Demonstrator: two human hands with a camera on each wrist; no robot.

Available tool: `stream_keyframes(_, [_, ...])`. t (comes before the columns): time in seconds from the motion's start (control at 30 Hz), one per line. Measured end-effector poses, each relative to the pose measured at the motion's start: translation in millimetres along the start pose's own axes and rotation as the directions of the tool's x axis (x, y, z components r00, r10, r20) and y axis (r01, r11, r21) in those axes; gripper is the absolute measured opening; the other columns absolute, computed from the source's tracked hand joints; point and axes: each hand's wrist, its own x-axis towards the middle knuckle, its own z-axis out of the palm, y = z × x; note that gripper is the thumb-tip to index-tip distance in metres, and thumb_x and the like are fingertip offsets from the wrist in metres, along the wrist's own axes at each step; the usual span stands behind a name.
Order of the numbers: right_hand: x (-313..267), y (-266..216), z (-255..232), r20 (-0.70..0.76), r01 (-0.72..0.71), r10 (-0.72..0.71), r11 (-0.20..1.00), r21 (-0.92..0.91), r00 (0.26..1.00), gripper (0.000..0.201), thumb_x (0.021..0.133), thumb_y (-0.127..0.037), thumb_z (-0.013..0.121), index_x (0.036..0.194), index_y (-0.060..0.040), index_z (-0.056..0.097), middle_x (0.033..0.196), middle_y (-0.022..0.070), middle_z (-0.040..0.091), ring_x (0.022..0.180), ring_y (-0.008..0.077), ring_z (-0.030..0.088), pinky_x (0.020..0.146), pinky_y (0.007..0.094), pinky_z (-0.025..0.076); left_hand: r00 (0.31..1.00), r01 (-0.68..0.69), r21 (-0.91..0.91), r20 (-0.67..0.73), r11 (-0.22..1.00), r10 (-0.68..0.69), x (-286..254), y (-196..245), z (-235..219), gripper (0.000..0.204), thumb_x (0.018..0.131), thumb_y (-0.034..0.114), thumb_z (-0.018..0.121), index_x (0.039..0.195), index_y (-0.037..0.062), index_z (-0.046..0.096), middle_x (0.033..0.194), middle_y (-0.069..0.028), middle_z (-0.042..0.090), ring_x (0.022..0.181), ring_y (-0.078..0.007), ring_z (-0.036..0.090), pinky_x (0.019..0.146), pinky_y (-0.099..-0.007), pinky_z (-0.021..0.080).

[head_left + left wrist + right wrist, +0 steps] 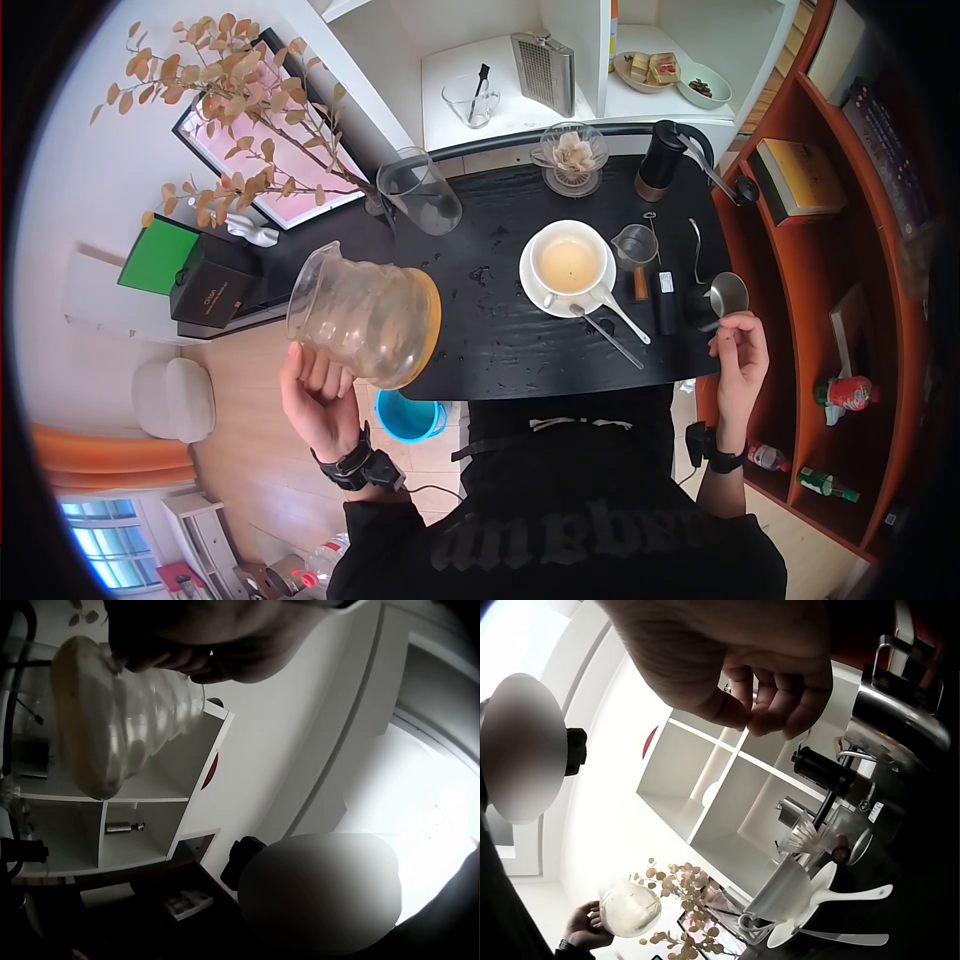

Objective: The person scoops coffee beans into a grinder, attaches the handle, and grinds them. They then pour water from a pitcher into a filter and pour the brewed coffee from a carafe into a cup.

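Note:
My left hand (325, 395) holds a ribbed glass carafe (365, 315) tilted over the table's left front corner. A little amber liquid shows at its base, and the curled fingers are at its near side. In the left wrist view the carafe (124, 712) hangs beside the fingers. My right hand (740, 360) hangs loosely curled near the right edge, with nothing seen in it. A steel pitcher (728, 294) stands just beyond its fingers and apart from them in the right wrist view. At the table's middle sits a white cup (570, 262) of pale liquid on a saucer (528, 290).
A white spoon (622, 315) and a metal spoon (615, 340) lean by the saucer. Behind stand a glass dripper (570, 155) with a paper filter, a black hand grinder (660, 160) and an empty glass vessel (420, 195). Right of the cup is a small glass jug (635, 245).

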Motion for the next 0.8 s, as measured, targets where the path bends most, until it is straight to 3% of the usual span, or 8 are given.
stream_keyframes(0.1, [0, 0, 0, -0.010, 0.003, -0.003, 1.000, 0.006, 1.000, 0.008, 0.096, 0.001, 0.056, 0.103, -0.0020, 0.060, 0.096, 0.0014, 0.052, 0.074, 0.0058, 0.051, 0.066, 0.0203, 0.042, 1.000, -0.002, 0.020, 0.012, 1.000, 0.001, -2, -2, 4, 0.038, 0.101, 0.018, 0.051, 0.068, 0.0160, 0.034, 0.056, 0.0096, 0.022, 0.047, -0.0045, 0.017, 0.047, -0.0258, 0.019])
stream_keyframes(0.2, [0, 0, 0, -0.014, 0.004, -0.004, 1.000, 0.003, 1.000, 0.008, 0.096, 0.001, 0.056, 0.102, -0.0019, 0.060, 0.096, 0.0014, 0.052, 0.074, 0.0057, 0.052, 0.066, 0.0203, 0.042, 0.987, -0.150, 0.277, -0.013, 0.949, 0.160, -5, -5, 4, 0.039, 0.100, 0.019, 0.054, 0.067, 0.0151, 0.033, 0.056, 0.0089, 0.023, 0.047, -0.0041, 0.017, 0.047, -0.0261, 0.018])
stream_keyframes(0.3, [0, 0, 0, -0.018, -0.002, 0.002, 1.000, 0.000, 1.000, 0.008, 0.096, 0.001, 0.056, 0.102, -0.0018, 0.060, 0.095, 0.0014, 0.052, 0.074, 0.0057, 0.052, 0.066, 0.0203, 0.042, 0.919, -0.354, 0.561, 0.062, 0.748, 0.389, -6, -12, 12, 0.039, 0.099, 0.019, 0.054, 0.067, 0.0143, 0.033, 0.056, 0.0085, 0.022, 0.047, -0.0037, 0.018, 0.047, -0.0261, 0.017])
stream_keyframes(0.4, [0, 0, 1, -0.010, -0.003, 0.003, 1.000, 0.002, 1.000, 0.008, 0.096, 0.002, 0.056, 0.102, -0.0017, 0.060, 0.095, 0.0014, 0.052, 0.074, 0.0058, 0.052, 0.066, 0.0202, 0.042, 0.919, -0.358, 0.567, 0.072, 0.742, 0.388, -6, -10, 12, 0.038, 0.100, 0.018, 0.054, 0.067, 0.0132, 0.034, 0.055, 0.0085, 0.023, 0.047, -0.0037, 0.018, 0.047, -0.0258, 0.017])
stream_keyframes(0.5, [1, 0, 2, 0.000, 0.000, 0.000, 1.000, 0.003, 1.000, 0.009, 0.096, 0.002, 0.056, 0.103, -0.0016, 0.060, 0.095, 0.0015, 0.052, 0.074, 0.0058, 0.052, 0.066, 0.0202, 0.042, 0.985, -0.160, 0.283, -0.017, 0.946, 0.172, -5, -4, 2, 0.036, 0.100, 0.017, 0.053, 0.068, 0.0124, 0.036, 0.055, 0.0085, 0.024, 0.047, -0.0038, 0.018, 0.046, -0.0255, 0.016])
stream_keyframes(0.6, [0, 0, 2, -0.001, -0.005, 0.005, 1.000, 0.001, 1.000, 0.009, 0.096, 0.002, 0.055, 0.103, -0.0017, 0.060, 0.096, 0.0017, 0.052, 0.075, 0.0063, 0.052, 0.067, 0.0204, 0.042, 1.000, -0.029, 0.123, 0.006, 0.992, 0.028, -6, -5, -3, 0.036, 0.100, 0.017, 0.053, 0.068, 0.0117, 0.037, 0.055, 0.0082, 0.025, 0.047, -0.0038, 0.018, 0.046, -0.0255, 0.016])
stream_keyframes(0.7, [-1, 0, 1, 0.001, -0.013, 0.013, 1.000, -0.002, 1.000, 0.010, 0.096, 0.003, 0.054, 0.103, -0.0018, 0.059, 0.097, 0.0020, 0.052, 0.075, 0.0068, 0.051, 0.067, 0.0206, 0.041, 0.992, -0.126, 0.356, 0.026, 0.926, 0.125, -7, -8, 2, 0.036, 0.100, 0.016, 0.053, 0.068, 0.0115, 0.037, 0.055, 0.0080, 0.025, 0.047, -0.0038, 0.018, 0.046, -0.0257, 0.016])
stream_keyframes(0.8, [0, -1, 0, 0.001, -0.007, 0.007, 1.000, -0.002, 1.000, 0.010, 0.096, 0.003, 0.055, 0.103, -0.0016, 0.060, 0.095, 0.0016, 0.052, 0.074, 0.0059, 0.052, 0.066, 0.0201, 0.042, 0.970, -0.230, 0.461, 0.041, 0.857, 0.238, -5, -14, 5, 0.035, 0.099, 0.016, 0.053, 0.068, 0.0112, 0.037, 0.055, 0.0079, 0.025, 0.047, -0.0038, 0.018, 0.046, -0.0260, 0.016])
